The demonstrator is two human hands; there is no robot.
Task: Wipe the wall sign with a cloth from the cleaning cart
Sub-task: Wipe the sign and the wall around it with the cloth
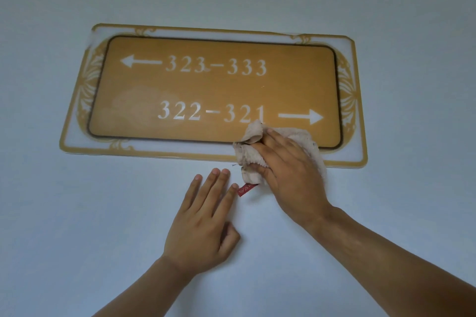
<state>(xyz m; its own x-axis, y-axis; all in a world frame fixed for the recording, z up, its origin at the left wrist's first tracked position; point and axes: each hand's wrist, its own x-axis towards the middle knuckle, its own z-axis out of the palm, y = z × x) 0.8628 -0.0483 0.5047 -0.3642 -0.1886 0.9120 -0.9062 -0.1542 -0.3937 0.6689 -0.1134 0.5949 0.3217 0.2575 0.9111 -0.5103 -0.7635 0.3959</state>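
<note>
Sign (213, 90): a wide rectangular plate fixed flat to a pale wall (77, 213), seen from below and slightly tilted in the view; its middle panel is ochre with a dark outline, set inside a white border with gold scrollwork at the corners and ends; the upper line reads 323–333 with a white arrow pointing left, the lower line reads 322–321 with a white arrow pointing right; a faint pale smear lies on the panel left of the lower numbers.

Right hand (288, 170): reaches up from the lower right with the forearm bare; the palm is turned to the wall and the fingers are spread and pressed over a cloth (251, 154), pinning it flat against the lower edge of the sign rather than closing around it; the fingertips lie just under the figure 1 of the lower line, and the heel of the hand rests below the border.

Cloth: crumpled and off-white with a few dark specks; it covers the lower right part of the panel and the border beneath it, bunches out left of the fingers, and shows again past the far side of the hand; a small red label (246, 190) hangs from its bottom edge onto the bare wall.

Left hand (203, 224): lies flat on the wall below the sign, apart from it; its fingers are straight and relaxed, holding nothing, the thumb tucked toward the palm; the index fingertip is just beside the red label.
</note>
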